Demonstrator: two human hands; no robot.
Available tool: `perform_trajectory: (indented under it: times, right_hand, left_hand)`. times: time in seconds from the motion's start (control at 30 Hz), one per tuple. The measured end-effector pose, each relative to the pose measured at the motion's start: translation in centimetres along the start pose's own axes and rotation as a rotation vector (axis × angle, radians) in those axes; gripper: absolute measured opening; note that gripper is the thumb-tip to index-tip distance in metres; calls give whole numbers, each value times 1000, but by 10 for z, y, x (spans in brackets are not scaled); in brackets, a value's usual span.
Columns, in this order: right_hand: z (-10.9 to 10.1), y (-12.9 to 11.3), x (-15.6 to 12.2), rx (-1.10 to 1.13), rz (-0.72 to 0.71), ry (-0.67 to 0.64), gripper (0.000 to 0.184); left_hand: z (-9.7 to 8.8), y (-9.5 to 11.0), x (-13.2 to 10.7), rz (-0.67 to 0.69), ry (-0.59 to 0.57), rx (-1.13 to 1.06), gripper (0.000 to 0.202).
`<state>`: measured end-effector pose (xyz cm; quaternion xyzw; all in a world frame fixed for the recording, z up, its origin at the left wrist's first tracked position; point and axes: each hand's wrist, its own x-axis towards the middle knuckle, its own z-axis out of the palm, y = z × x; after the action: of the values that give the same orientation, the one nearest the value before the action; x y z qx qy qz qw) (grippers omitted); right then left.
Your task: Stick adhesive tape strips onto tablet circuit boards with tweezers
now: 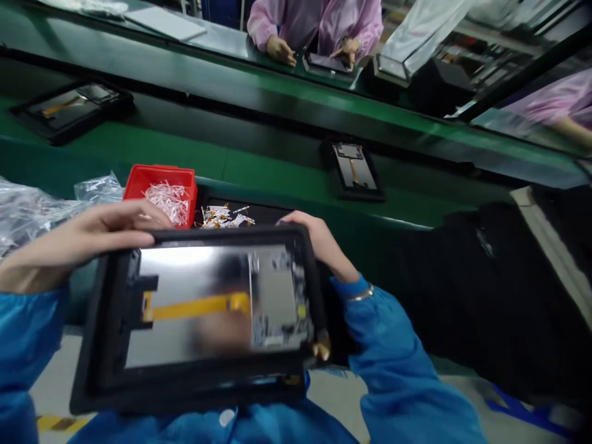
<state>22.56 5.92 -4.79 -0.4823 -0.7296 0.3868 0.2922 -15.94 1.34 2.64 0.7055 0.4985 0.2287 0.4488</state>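
Observation:
Close in front of me, an opened tablet [194, 342] in a thick black frame shows its silver back plate, an orange ribbon cable and a circuit board at the right. My left hand [115, 228] grips the frame's upper left edge, thumb lying along it. At the upper right corner, my right hand [317, 240] holds the same frame, its fingers partly hidden behind. Just beyond the tablet stands a red bin [192, 191] of thin white strips. Beside the bin lie small white and orange flex pieces [224, 216] on a dark surface.
On the green conveyor [208, 145] lie another framed tablet [354, 169] and one at the far left [69, 111]. Clear plastic bags [37, 213] heap at left. Black material [462, 296] fills the right. Across the line, a person in pink [319, 24] handles a device [328, 63].

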Motion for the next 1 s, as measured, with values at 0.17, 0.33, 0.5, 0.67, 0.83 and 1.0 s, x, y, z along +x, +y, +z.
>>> perform_trajectory:
  times: [0.17,0.33,0.5,0.67,0.83,1.0]
  right_hand:
    - [45,-10,53,-12,-69,-228,8]
    - [59,-7,59,26,-35,-246,18]
    - [30,-19,40,193,52,-240,22]
    - [15,-31,28,421,136,-267,33]
    - [20,-44,16,688,148,-269,35]
    - [19,-61,-5,653,101,-357,22]
  left_hand:
    - [26,-24,-14,203,-256,220,24]
    - [40,-7,2,368,-117,402,26]
    - [68,7,48,417,-14,492,32]
    - [89,19,80,420,-45,469,26]
    - [89,34,83,402,-60,327,26]
    - [76,46,73,403,-25,271,24]
